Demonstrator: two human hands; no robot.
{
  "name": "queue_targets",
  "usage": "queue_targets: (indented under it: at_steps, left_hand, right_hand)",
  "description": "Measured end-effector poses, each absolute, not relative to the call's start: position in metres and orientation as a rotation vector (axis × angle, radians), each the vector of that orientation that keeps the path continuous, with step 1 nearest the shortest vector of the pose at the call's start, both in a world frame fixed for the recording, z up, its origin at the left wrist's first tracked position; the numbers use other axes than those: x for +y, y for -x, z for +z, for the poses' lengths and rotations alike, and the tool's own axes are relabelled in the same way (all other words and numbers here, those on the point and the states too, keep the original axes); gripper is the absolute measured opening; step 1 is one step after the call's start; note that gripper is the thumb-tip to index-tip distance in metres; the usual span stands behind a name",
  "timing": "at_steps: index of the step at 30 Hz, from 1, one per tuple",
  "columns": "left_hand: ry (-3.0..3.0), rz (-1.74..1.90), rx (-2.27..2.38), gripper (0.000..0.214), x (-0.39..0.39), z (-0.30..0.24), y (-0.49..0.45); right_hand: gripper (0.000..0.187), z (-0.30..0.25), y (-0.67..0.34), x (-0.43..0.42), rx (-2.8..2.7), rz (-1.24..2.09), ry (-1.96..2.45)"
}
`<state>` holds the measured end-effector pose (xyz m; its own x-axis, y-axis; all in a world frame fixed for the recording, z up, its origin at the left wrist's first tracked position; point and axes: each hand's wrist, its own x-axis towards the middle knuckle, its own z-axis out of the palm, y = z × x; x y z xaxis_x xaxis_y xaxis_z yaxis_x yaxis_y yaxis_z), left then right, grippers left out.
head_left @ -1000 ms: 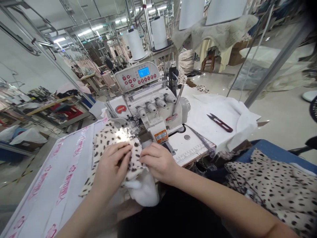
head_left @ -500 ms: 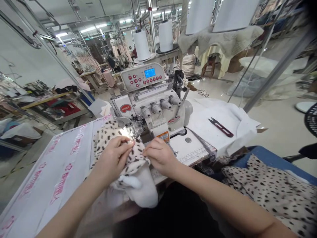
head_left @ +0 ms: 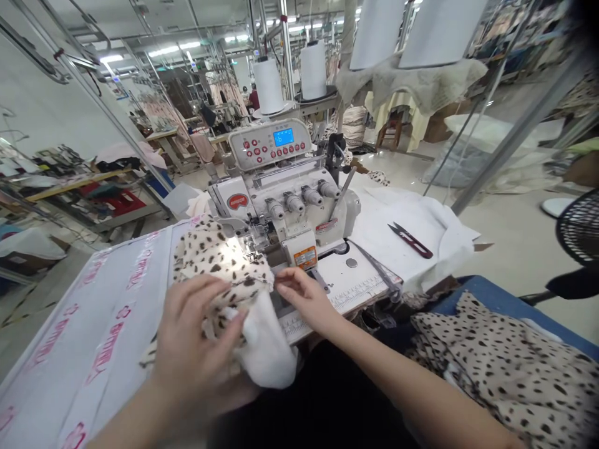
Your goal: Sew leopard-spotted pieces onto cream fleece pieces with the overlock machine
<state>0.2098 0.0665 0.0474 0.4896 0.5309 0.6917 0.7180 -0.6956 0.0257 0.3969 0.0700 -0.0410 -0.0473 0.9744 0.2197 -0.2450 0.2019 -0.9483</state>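
A cream fabric piece with dark spots (head_left: 213, 259) lies on the table in front of the overlock sewing machine (head_left: 285, 206), its edge under the presser foot. My left hand (head_left: 199, 337) grips the near part of this fabric, where a white fleecy lining (head_left: 264, 346) hangs over the table edge. To the right, my right hand (head_left: 302, 296) rests at the fabric's right edge just below the needle area, its fingers pinched together on the cloth.
Red thread snips (head_left: 410, 240) lie on white cloth to the right of the machine. A heap of the same spotted fabric (head_left: 510, 368) sits at my lower right. A white table cover with pink print (head_left: 93, 324) stretches left. White thread cones (head_left: 312, 68) stand behind.
My left hand has slid back toward me and gathered up the fabric. The right hand moved slightly right along the edge. The view shifted a little.
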Motion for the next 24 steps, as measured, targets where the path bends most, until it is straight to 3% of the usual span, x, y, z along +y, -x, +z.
queue_targets:
  at_steps: [4, 8, 15, 21, 24]
  left_hand:
    - [2.327, -0.959, -1.064, 0.043, 0.035, 0.02, -0.206]
    - [2.361, -0.946, -1.116, 0.044, 0.046, -0.001, -0.183]
    - [2.423, -0.811, -0.983, 0.032, 0.068, -0.001, -0.146]
    - [2.491, -0.734, -1.29, 0.021, 0.046, 0.061, -0.155]
    - [2.669, -0.57, -1.03, 0.02, 0.027, 0.08, -0.183]
  right_hand:
    - [0.035, -0.048, -0.391, 0.067, -0.893, 1.818, 0.574]
    - [0.033, -0.041, -0.396, 0.066, -0.867, 1.976, 0.596]
    - [0.033, -0.038, -0.405, 0.058, -1.073, 1.926, 0.767]
    - [0.023, -0.04, -0.382, 0.05, -1.318, 1.556, 0.919]
    - [0.017, -0.042, -0.364, 0.042, -1.282, 1.458, 0.843]
